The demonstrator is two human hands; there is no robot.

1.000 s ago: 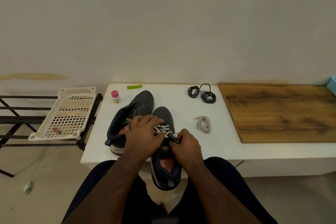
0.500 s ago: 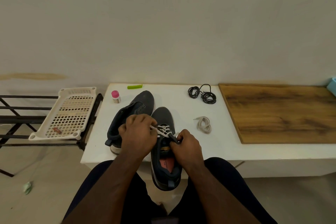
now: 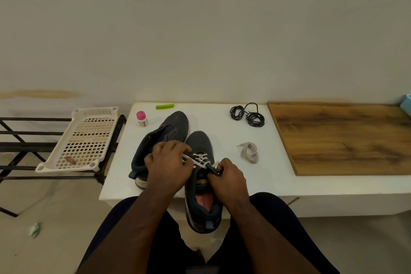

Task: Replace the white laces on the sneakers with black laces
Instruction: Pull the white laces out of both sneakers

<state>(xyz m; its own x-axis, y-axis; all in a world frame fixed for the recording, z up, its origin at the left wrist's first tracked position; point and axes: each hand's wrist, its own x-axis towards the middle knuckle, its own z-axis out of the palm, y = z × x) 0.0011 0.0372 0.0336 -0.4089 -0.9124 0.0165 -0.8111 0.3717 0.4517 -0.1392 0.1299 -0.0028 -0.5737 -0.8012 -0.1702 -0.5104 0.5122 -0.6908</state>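
Note:
Two dark grey sneakers lie on the white table (image 3: 222, 184). The near sneaker (image 3: 201, 204) hangs over the front edge with its heel toward me and still carries a white lace (image 3: 200, 158) across its eyelets. My left hand (image 3: 168, 164) pinches a strand of that lace, pulled out to the left. My right hand (image 3: 226, 176) grips the shoe's tongue and right eyelet edge. The far sneaker (image 3: 162, 138) has no lace. A loose white lace (image 3: 250, 152) lies to the right, and coiled black laces (image 3: 248, 115) sit farther back.
A pink-capped small bottle (image 3: 142, 118) and a green clip (image 3: 165, 106) stand at the table's back left. A wooden board (image 3: 347, 138) covers the right side. A perforated cream tray (image 3: 82, 140) rests on a black rack to the left. My knees sit below the table edge.
My left hand has drawn back to the left and up, pulling a strand of white lace out of the near sneaker's eyelets. The right hand has stayed on the shoe.

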